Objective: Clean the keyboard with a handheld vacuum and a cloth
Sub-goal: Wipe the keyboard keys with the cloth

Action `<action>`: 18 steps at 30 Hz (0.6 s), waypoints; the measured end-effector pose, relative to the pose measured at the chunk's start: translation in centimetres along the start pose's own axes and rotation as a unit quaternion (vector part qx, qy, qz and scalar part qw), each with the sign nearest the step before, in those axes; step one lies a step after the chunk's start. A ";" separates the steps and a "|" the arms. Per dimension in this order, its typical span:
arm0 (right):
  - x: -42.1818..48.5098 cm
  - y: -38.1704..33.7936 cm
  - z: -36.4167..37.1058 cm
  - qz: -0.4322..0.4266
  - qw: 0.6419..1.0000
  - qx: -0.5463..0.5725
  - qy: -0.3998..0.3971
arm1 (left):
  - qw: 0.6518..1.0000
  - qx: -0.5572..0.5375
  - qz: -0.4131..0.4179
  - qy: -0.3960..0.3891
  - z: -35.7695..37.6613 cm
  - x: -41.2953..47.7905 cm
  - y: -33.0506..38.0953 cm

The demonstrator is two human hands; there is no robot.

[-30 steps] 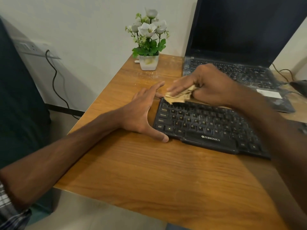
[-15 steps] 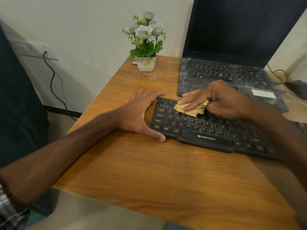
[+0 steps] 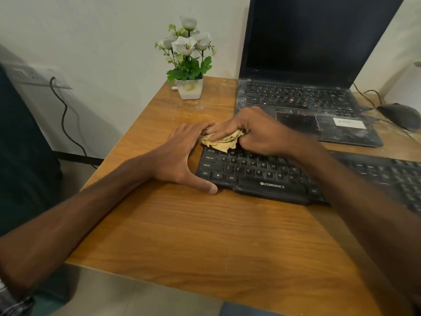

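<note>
The right hand (image 3: 252, 131) grips a cloth (image 3: 222, 141) on the keyboard (image 3: 262, 176) near its top-left corner, the flat, open left hand (image 3: 180, 156) bracing its end; hard rubbing could pop a keycap.

Head cam, what I see: right hand (image 3: 255, 131) grips a bunched yellow cloth (image 3: 222, 142) and presses it on the top-left corner of the black keyboard (image 3: 262, 172). Left hand (image 3: 180, 156) lies flat on the wooden desk (image 3: 205, 236), braced around the keyboard's left end, thumb along its front edge. Dusty open laptop (image 3: 307, 65) sits just behind, screen dark. Potted white flowers (image 3: 189, 65) back left, mouse (image 3: 401, 115) far right. Cable (image 3: 61, 110) hangs down the wall.
</note>
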State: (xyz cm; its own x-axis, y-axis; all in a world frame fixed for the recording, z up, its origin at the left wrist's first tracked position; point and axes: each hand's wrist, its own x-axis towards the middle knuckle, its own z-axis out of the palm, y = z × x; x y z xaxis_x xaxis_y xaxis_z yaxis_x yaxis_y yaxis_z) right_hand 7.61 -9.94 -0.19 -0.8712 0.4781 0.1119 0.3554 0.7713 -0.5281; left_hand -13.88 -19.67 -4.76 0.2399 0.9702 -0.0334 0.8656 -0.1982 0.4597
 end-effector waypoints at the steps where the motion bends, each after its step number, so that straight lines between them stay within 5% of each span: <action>1: -0.2 0.3 0.2 0.003 1.000 -0.001 -0.001 | 1.000 0.000 0.001 0.001 0.0 0.0 0.0; 18: -4.9 2.5 -4.7 0.072 0.997 -0.021 0.014 | 1.000 -0.003 0.024 -0.002 -0.1 0.1 -0.3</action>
State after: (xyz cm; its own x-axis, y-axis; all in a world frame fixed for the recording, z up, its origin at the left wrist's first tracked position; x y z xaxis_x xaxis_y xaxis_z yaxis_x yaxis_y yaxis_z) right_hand 14.33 -8.40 1.87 -0.8006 0.5961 0.0610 0.4904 0.7103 -0.5049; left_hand -14.12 -19.51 -4.83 0.2820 0.9593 -0.0152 0.8508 -0.2428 0.4660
